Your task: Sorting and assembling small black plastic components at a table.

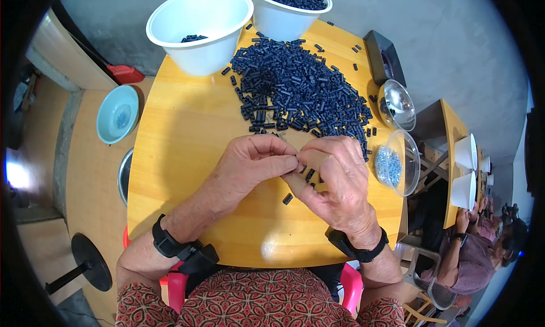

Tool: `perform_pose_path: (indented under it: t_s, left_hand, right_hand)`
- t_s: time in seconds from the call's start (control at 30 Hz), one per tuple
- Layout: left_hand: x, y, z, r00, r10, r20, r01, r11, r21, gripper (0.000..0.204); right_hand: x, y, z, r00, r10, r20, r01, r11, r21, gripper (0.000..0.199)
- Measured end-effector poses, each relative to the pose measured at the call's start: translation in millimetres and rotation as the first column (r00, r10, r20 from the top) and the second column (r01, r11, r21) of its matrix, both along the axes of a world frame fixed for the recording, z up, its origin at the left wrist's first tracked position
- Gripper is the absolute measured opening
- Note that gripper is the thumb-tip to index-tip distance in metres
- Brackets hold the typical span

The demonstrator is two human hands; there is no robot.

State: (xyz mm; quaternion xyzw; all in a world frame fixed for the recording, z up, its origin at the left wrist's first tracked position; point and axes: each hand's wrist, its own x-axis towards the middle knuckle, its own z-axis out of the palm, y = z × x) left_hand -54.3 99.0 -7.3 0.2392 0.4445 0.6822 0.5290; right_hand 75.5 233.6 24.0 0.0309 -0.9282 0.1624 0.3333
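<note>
My left hand (247,167) and my right hand (336,178) meet fingertip to fingertip above the wooden table (181,134). Both are closed in a pinch, and whatever is between the fingers is hidden or too small to make out. Beyond them spreads a large pile of short black plastic tubes (306,86). A few loose black tubes (288,198) lie just under and in front of my right hand. Some thin, small pieces (278,135) are visible at the pile's near edge, above my left fingers.
At the back stand a white tub (198,49) with few black pieces and a fuller white tub (284,20). To the right are a black tray (372,49), a metal bowl (406,103) and a clear bowl (411,168) of small shiny parts. Other people (471,264) sit at another table.
</note>
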Motion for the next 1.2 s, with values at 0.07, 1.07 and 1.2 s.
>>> perform_pose_path:
  t_s: [0.07,1.07,1.2]
  left_hand:
    - [2.0,-0.3,0.7,1.0,0.0,0.006,0.0,1.0,-0.006,0.013]
    - [10.7,2.6,-1.9,0.991,0.081,-0.108,-0.083,0.996,-0.022,0.012]
    - [12.3,3.4,0.8,0.992,0.067,-0.108,-0.073,0.996,-0.05,0.012]
  right_hand:
    - [0.6,-2.2,1.5,1.0,-0.014,-0.003,0.014,1.0,0.016,0.031]
    - [111.7,14.5,-16.1,0.701,-0.539,0.467,0.474,0.841,0.259,0.037]
    - [103.8,5.8,-18.2,0.797,-0.403,0.451,0.391,0.912,0.123,0.037]
